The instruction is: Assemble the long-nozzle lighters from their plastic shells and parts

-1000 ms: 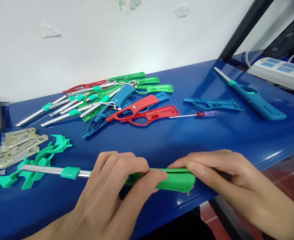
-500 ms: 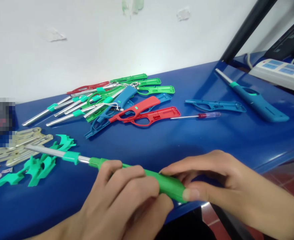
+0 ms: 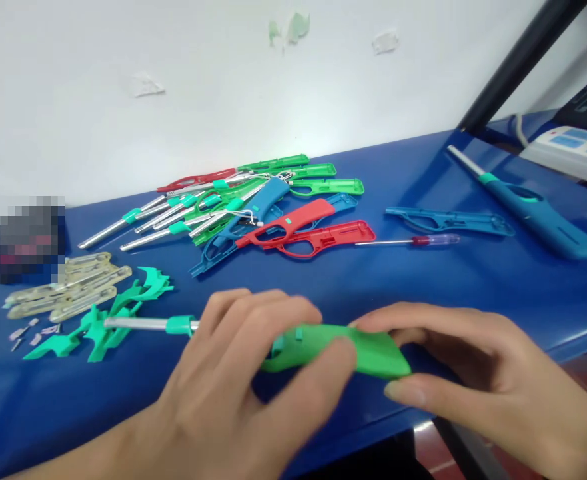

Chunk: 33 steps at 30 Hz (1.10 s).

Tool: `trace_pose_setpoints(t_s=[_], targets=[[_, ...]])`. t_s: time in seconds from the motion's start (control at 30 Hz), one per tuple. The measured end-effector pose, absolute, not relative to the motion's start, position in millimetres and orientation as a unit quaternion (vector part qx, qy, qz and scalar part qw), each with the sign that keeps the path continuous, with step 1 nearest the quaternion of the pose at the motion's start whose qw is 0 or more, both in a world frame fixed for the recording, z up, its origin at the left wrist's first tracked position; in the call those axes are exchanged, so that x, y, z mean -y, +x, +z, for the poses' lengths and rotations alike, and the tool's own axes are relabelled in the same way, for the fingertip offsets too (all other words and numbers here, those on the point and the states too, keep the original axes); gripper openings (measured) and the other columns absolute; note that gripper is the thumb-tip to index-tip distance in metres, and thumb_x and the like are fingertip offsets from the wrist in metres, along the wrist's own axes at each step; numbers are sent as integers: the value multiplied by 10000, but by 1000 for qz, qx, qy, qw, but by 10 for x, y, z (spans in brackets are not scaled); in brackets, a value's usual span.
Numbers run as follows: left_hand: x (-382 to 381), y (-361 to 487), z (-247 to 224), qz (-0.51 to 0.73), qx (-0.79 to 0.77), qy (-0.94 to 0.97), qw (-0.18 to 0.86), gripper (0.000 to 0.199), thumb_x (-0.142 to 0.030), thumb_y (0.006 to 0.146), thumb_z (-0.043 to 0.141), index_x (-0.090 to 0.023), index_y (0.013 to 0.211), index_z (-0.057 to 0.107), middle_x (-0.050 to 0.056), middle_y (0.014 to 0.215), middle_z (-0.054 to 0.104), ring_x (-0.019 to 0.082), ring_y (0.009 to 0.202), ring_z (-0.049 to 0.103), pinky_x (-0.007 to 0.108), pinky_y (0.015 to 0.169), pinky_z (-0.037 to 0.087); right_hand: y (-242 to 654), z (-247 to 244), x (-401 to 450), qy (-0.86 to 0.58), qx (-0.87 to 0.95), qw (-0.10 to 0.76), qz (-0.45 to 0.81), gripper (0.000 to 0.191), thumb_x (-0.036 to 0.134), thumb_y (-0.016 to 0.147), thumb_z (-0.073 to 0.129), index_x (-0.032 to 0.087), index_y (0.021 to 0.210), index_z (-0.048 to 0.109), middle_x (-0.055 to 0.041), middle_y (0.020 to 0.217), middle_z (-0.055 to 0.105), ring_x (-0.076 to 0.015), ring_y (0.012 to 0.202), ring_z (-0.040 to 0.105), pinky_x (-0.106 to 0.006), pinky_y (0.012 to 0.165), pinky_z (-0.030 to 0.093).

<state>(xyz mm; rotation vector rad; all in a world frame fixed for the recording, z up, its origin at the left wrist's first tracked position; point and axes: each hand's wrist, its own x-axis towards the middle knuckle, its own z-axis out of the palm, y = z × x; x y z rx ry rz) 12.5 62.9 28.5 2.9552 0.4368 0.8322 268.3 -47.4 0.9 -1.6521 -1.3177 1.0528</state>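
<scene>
A long-necked green gas lighter (image 3: 373,353) lies across both hands above the front of the table, its metal tube pointing left with a teal collar on it. My left hand (image 3: 253,360) wraps round the middle of the handle, thumb along its side, hiding the trigger area. At the handle's broad right end, my right hand (image 3: 478,373) grips the edges between fingers and thumb. Left of the hands lie loose teal plastic trigger parts (image 3: 100,330), partly behind the tube's tip, and several clear fuel tanks (image 3: 73,287).
A pile of metal tubes (image 3: 148,237) and green, blue and red handle shells (image 3: 318,237) lies at the back. A screwdriver (image 3: 433,240), a blue half shell (image 3: 448,221) and a blue lighter (image 3: 538,213) are to the right. Beyond stands a white power strip (image 3: 573,150).
The green lighter has turned so its flat side shows more, and its tube lies more level. My left thumb now lies along the handle. The whole view has shifted a little.
</scene>
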Motion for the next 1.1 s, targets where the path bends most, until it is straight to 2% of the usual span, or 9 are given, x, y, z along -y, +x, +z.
trace_pose_setpoints(t_s=[0.07,0.13,0.23,0.37,0.57,0.73,0.8,0.97,1.1], targets=[[-702,176,347,247,-161,955,11,314,-294,1078,632,-181,1372,633,125,1279,704,263,1109,683,435,946,528,2694,37,436,-636,521,389,416,350,574,821,878,449,1143,829,23,1097,838,-210,960,806,-238,820,669],[-759,209,383,204,-193,959,26,441,-434,1085,610,-139,1412,613,136,1267,726,305,1113,697,482,961,537,2705,37,426,-633,527,400,403,335,561,802,898,454,1113,835,35,1132,839,-212,1013,806,-220,841,660],[-806,216,415,163,-231,956,84,398,-521,1061,624,-191,1268,703,67,1098,769,281,957,733,437,824,577,2725,-4,439,-638,520,415,388,362,519,810,907,460,1156,817,44,1204,827,-207,1049,804,-206,871,653],[-802,215,450,152,-254,945,137,222,-442,1034,686,-237,1105,738,7,1003,744,224,833,717,375,710,569,2749,-62,458,-636,510,430,388,374,487,819,907,442,1177,809,33,1266,812,-227,1105,798,-205,879,654],[-734,241,442,189,-254,934,164,142,-326,1023,700,-228,1125,709,-2,1004,721,195,858,695,350,783,589,2733,-84,466,-637,523,422,379,423,481,844,884,435,1254,794,20,1232,820,-192,963,818,-176,804,658],[-690,237,370,225,-255,928,152,171,-301,1014,711,-233,1170,691,-8,1053,745,192,913,704,361,897,589,2700,-26,399,-627,525,428,385,409,479,785,926,437,1180,827,58,847,837,-131,675,782,-107,635,621],[-677,232,330,237,-256,926,142,185,-305,1020,703,-229,1187,679,4,1099,761,205,948,722,378,920,587,2676,12,366,-627,517,435,388,389,475,734,956,424,1105,853,61,792,831,-133,626,771,-111,600,616],[-672,233,244,274,-230,928,103,193,-272,1041,667,-200,1218,643,48,1120,773,233,936,736,407,869,578,2654,42,338,-640,513,404,404,382,479,759,935,343,1108,860,12,815,838,-190,664,784,-224,666,675],[-683,249,272,294,-203,931,73,169,-236,1041,672,-167,1191,636,42,1046,770,221,895,724,385,806,547,2703,9,412,-635,516,401,413,390,480,800,904,343,1155,817,-8,975,844,-208,803,804,-236,712,672]])
